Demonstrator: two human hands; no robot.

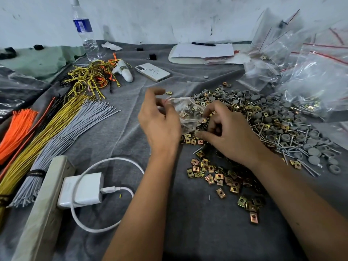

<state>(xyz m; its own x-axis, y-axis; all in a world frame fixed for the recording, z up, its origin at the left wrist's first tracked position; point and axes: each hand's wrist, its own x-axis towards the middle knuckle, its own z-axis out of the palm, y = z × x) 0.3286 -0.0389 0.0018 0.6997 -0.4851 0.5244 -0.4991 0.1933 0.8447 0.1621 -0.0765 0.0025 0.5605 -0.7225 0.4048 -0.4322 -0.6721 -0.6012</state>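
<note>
- Head view: a small clear bag point(185, 112) is hanging just above the grey-clothed tabletop point(188, 232), at the near-left edge of the parts heap, with a few small parts lying inside it.
- The left hand point(160, 125) is pinching the bag's left rim, fingers curled round the plastic.
- The right hand point(226, 132) is hovering at the bag's right side with its fingers curled, the thumb touching the clips point(216, 176); I cannot tell whether it is holding a piece.
- Brass-coloured clips are spreading from under the hands toward the near edge.
- Grey caps point(282, 117) and pins point(293, 146) are lying mixed in the heap to the right.
- Larger plastic bags point(310, 78) are slumping at the far right, one touching the heap.
- A phone point(152, 72) is lying face down beyond the left hand.
- Grey wires point(62, 136) and orange ties point(17, 129) are fanning out on the left.
- A charger point(82, 189) is sitting in a power strip point(41, 210), its cable point(120, 161) looping beside the left forearm.
- A bottle point(84, 29) is standing at the far left.
</note>
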